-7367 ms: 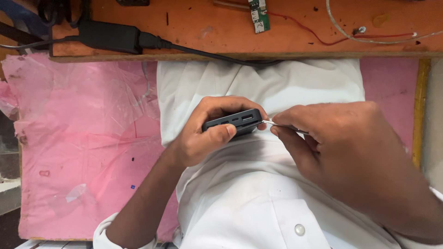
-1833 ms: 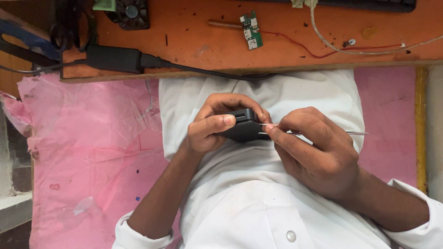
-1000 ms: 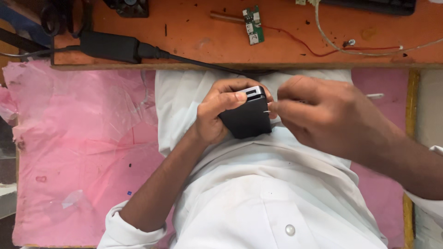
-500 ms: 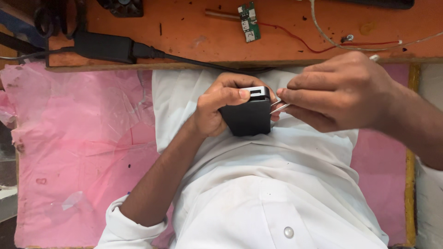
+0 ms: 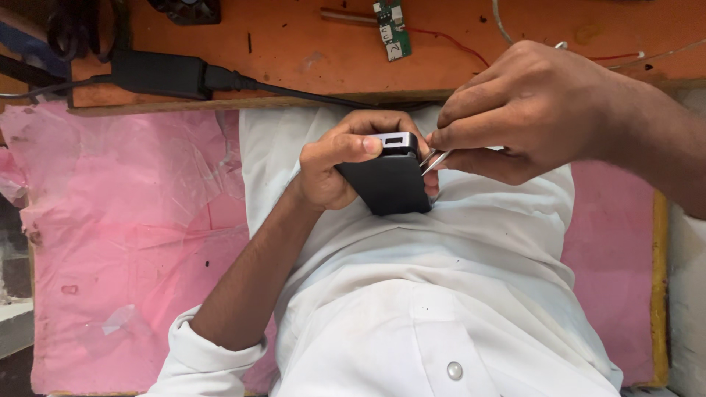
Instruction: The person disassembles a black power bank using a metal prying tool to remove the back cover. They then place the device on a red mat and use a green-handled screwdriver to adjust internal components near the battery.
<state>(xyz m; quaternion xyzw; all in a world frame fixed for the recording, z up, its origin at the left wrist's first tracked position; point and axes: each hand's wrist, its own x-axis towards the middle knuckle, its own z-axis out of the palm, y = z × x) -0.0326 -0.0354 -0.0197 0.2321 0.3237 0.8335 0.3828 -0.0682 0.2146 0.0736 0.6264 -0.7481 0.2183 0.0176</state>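
Left hand (image 5: 342, 165) grips a black power bank (image 5: 388, 180); right hand (image 5: 526, 110) pinches metal tweezers (image 5: 432, 159) whose tips touch its side, just beside the left fingertips.

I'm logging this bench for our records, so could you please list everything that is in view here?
Small box-shaped device: one, black with a silver end, in the left hand.
Tweezers: one, silver, tips at the device's right edge.
Workbench: one, orange, along the top.
Power adapter: one, black, on the bench, cable running right.
Circuit board: one, green, top centre.
Sheet: one, pink, under the arms.
Shirt: one, white, centre.
Left hand: grips the device.
Right hand: pinches the tweezers.
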